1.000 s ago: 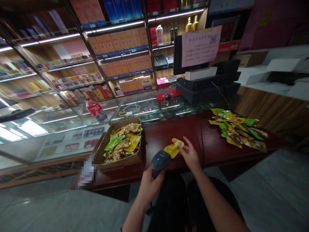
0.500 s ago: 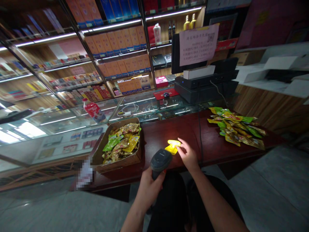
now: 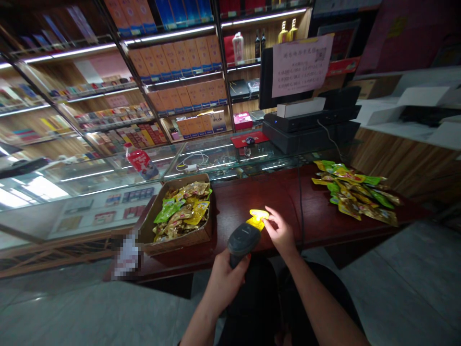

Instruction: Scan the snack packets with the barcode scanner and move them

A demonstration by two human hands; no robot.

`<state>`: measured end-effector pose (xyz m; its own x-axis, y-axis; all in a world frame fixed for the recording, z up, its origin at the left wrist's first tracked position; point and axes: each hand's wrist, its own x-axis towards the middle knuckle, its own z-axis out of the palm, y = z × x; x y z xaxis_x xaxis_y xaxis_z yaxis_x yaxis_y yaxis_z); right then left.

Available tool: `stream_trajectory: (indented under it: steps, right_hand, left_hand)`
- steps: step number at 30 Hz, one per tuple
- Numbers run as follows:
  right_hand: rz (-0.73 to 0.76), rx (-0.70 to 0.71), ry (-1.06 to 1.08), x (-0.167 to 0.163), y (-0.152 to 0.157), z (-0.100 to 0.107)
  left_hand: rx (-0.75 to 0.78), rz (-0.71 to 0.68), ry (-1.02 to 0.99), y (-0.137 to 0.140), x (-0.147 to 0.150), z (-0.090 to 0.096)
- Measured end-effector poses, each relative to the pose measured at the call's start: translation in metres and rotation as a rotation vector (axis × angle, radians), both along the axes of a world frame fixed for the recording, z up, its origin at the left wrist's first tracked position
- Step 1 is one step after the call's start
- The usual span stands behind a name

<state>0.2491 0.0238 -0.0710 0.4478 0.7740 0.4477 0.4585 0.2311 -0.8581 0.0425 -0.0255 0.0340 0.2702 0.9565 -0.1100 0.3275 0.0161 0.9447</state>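
My left hand (image 3: 227, 276) is wrapped round the grip of a dark barcode scanner (image 3: 244, 239), whose head points toward a small yellow snack packet (image 3: 258, 218). Between its thumb and fingers, my right hand (image 3: 281, 230) pinches the right edge of this packet. Bright light falls on the packet, and the scanner head covers its lower left part. On the left, an open cardboard box (image 3: 194, 241) holds many green, yellow and gold snack packets (image 3: 180, 211). A loose pile of similar packets (image 3: 356, 192) lies at the right of the dark red table (image 3: 230, 202).
Behind the table runs a glass counter (image 3: 216, 161) with a red-labelled bottle (image 3: 141, 161), a white cable and a mouse (image 3: 249, 140). A monitor with a paper sheet (image 3: 301, 66) stands at the back right. A black cable (image 3: 301, 206) crosses the table. Stocked shelves line the wall.
The scanner and my left hand have shifted slightly right, closer to the packet, covering a bit more of it. My right hand keeps its pinch almost unmoved. The view has shifted slightly.
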Motion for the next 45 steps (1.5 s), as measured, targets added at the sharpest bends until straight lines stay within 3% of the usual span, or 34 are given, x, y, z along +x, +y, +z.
stream_trajectory:
  steps: [14,18,25,33,36,41,45]
  right_hand:
    - [0.009,-0.04,-0.006,-0.003,0.0,0.001]
    - [-0.03,0.01,-0.063,-0.004,0.0,0.003]
    - [0.026,0.052,-0.18,-0.006,-0.003,0.008]
    - [0.072,0.052,-0.105,-0.007,-0.005,0.014]
    - [0.042,-0.003,0.015,-0.002,-0.003,0.004]
    - [0.027,-0.083,0.521,0.011,0.012,-0.014]
    - [0.074,-0.05,0.741,-0.006,0.055,0.012]
  left_hand:
    - [-0.027,0.03,-0.041,0.003,0.007,-0.009]
    - [-0.049,0.058,-0.066,0.003,0.008,-0.01]
    - [-0.002,0.039,-0.03,0.003,0.006,-0.004]
    - [-0.021,0.06,-0.063,0.002,0.007,-0.008]
    - [-0.05,0.088,-0.088,0.009,0.004,-0.018]
    - [-0.116,0.183,-0.16,0.033,-0.009,-0.05]
    - [-0.159,0.236,-0.161,0.049,-0.016,-0.074]
